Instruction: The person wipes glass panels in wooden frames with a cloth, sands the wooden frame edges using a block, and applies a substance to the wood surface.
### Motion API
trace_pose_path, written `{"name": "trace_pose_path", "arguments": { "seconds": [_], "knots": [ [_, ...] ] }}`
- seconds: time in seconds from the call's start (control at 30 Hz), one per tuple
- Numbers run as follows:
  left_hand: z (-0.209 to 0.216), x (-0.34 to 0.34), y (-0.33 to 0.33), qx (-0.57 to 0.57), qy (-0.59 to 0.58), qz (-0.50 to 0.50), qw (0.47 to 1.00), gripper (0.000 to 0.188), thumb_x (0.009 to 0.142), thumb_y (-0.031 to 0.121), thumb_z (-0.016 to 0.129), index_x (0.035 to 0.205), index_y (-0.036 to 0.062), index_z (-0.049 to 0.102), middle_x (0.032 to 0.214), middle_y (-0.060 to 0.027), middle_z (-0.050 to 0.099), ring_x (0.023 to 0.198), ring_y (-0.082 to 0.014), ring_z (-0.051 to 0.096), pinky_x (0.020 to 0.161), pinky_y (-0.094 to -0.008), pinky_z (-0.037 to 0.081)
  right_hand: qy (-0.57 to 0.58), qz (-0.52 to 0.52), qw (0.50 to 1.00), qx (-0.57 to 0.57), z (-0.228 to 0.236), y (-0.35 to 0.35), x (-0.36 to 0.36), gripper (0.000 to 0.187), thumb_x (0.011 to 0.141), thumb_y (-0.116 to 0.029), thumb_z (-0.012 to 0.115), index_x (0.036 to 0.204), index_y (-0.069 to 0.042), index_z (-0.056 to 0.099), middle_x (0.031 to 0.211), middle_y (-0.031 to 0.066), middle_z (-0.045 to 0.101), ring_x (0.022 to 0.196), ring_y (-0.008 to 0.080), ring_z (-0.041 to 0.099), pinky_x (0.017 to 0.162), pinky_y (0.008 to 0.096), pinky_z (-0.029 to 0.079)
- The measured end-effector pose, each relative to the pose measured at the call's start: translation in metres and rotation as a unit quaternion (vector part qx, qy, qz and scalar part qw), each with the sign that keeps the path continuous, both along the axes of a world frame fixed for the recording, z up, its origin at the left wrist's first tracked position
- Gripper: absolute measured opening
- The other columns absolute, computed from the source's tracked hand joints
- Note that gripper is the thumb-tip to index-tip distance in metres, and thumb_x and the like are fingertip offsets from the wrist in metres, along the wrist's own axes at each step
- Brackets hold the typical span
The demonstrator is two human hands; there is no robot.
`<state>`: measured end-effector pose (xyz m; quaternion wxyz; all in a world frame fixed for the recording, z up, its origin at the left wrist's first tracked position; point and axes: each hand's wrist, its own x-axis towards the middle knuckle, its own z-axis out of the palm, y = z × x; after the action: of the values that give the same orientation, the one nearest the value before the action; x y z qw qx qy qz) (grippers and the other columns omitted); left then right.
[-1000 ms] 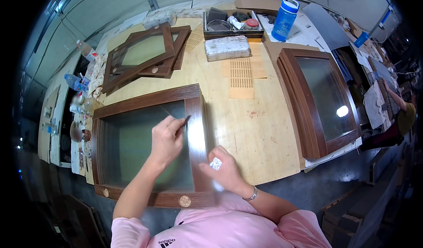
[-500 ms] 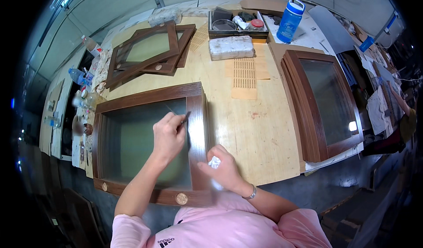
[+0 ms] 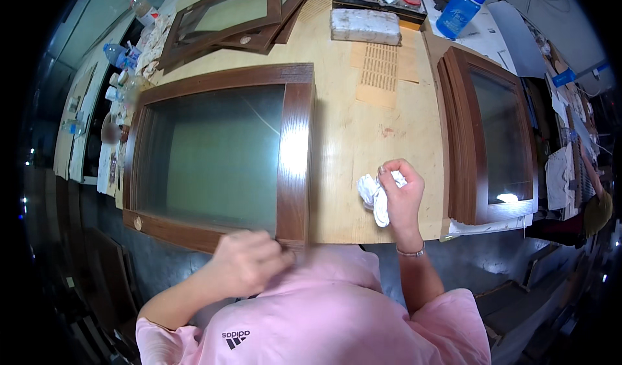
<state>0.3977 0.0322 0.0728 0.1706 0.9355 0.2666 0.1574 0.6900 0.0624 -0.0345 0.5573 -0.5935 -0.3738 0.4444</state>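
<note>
A brown wooden cabinet door with a glass pane [image 3: 214, 151] lies flat on top of a stack, in front of me on the left. At its near right corner, by the front rail, is my left hand [image 3: 249, 261], blurred, with its fingers curled; what they hold is hidden. A thin pale curved line shows on the glass near the right stile. To the right of the stack, above the bare wood of the table [image 3: 350, 190], my right hand [image 3: 405, 193] pinches a crumpled white cloth [image 3: 374, 200] that hangs down from the fingers.
More glazed doors are stacked at the right [image 3: 479, 131] and fanned out at the far left [image 3: 188, 50]. At the back are a white wrapped block [image 3: 366, 26], a slotted orange sheet [image 3: 378, 73], a tray of supplies [image 3: 376, 2] and a blue bottle [image 3: 461, 8]. Bottles line the left side.
My left hand has come from the pane's right side down to the near rail; its thin dark tool no longer shows. My right hand has moved right, away from the door, with the cloth.
</note>
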Motion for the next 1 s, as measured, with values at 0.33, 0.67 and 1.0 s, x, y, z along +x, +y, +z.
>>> {"name": "trace_pose_path", "arguments": {
  "seconds": [0.33, 0.67, 1.0],
  "knots": [
    [-0.013, -0.050, -0.041, 0.038, -0.082, 0.295, 0.951, 0.026, 0.067, 0.001, 0.067, 0.092, 0.0027, 0.073, 0.066, -0.0072, 0.055, 0.060, -0.0258, 0.054, 0.054, -0.0368, 0.043, -0.048, 0.094, 0.992, 0.062, 0.007, 0.009, -0.033, 0.013, 0.086, -0.003, 0.068, 0.082, 0.003, 0.058, 0.084, 0.0054, 0.057, 0.080, 0.0135, 0.054, 0.076, 0.0269, 0.044],
    [-0.018, -0.069, -0.057, 0.031, -0.065, 0.273, 0.959, 0.024, 0.068, -0.005, 0.069, 0.090, 0.0023, 0.072, 0.069, -0.0094, 0.054, 0.063, -0.0284, 0.054, 0.054, -0.0398, 0.043, -0.103, 0.051, 0.990, 0.086, 0.015, -0.027, -0.043, 0.012, 0.086, -0.002, 0.069, 0.081, 0.003, 0.059, 0.081, 0.0060, 0.057, 0.077, 0.0144, 0.054, 0.074, 0.0274, 0.044],
    [-0.018, -0.103, -0.049, 0.023, -0.091, 0.212, 0.973, 0.022, 0.069, -0.004, 0.072, 0.089, 0.0047, 0.074, 0.068, -0.0096, 0.059, 0.064, -0.0271, 0.059, 0.057, -0.0367, 0.048, -0.123, -0.017, 0.990, 0.063, 0.029, -0.079, -0.046, 0.010, 0.087, 0.000, 0.068, 0.082, 0.003, 0.060, 0.081, 0.0044, 0.057, 0.077, 0.0126, 0.053, 0.072, 0.0268, 0.044]
  ]
}}
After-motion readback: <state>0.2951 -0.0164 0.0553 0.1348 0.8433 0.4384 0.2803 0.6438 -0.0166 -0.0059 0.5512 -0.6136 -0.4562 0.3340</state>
